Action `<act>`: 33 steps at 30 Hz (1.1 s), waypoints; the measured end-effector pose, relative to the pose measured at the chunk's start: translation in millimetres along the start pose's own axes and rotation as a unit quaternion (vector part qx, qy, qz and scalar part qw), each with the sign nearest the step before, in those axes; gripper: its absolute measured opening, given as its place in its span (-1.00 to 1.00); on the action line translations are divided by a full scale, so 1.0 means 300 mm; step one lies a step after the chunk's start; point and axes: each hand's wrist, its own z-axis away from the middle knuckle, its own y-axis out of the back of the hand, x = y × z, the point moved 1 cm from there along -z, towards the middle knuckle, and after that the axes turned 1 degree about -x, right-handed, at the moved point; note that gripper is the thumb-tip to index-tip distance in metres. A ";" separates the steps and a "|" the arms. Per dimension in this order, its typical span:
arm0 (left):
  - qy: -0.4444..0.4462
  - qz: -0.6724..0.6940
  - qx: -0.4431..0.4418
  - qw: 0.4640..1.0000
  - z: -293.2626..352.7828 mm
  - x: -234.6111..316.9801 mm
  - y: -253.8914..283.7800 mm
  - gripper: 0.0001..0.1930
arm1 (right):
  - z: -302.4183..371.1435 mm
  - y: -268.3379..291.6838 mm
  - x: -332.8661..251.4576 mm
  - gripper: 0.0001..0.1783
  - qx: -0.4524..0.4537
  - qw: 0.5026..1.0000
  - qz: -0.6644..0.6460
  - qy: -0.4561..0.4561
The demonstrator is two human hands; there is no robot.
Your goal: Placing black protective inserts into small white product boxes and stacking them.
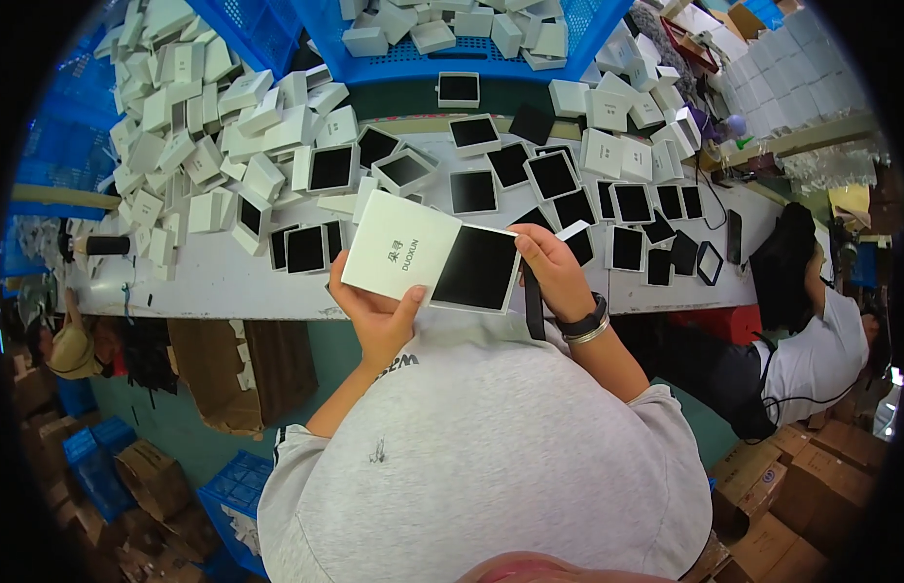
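My left hand (376,309) is closed on a white box lid (399,245) with dark print, fingers beneath and thumb at its lower corner. Against the lid's right edge lies a shallow white box base (474,269) with a black lining. My right hand (559,272) grips the base's upper right corner, thumb on top. Both parts are held tilted above the near edge of the table, in front of my chest. A dark strap (534,303) hangs beside my right hand; whether it is held I cannot tell. A dark band circles my right wrist.
Several black-lined box bases (472,191) lie across the white table (204,282). White boxes (180,107) are heaped at the left, more (608,112) at the right. A blue crate (452,60) of boxes stands at the back. Another person (817,340) sits at the right.
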 end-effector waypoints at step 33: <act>-0.057 0.094 0.127 0.986 -0.099 0.076 -0.077 -0.23 | -0.022 -0.096 -0.060 -0.57 0.127 0.984 0.093 0.081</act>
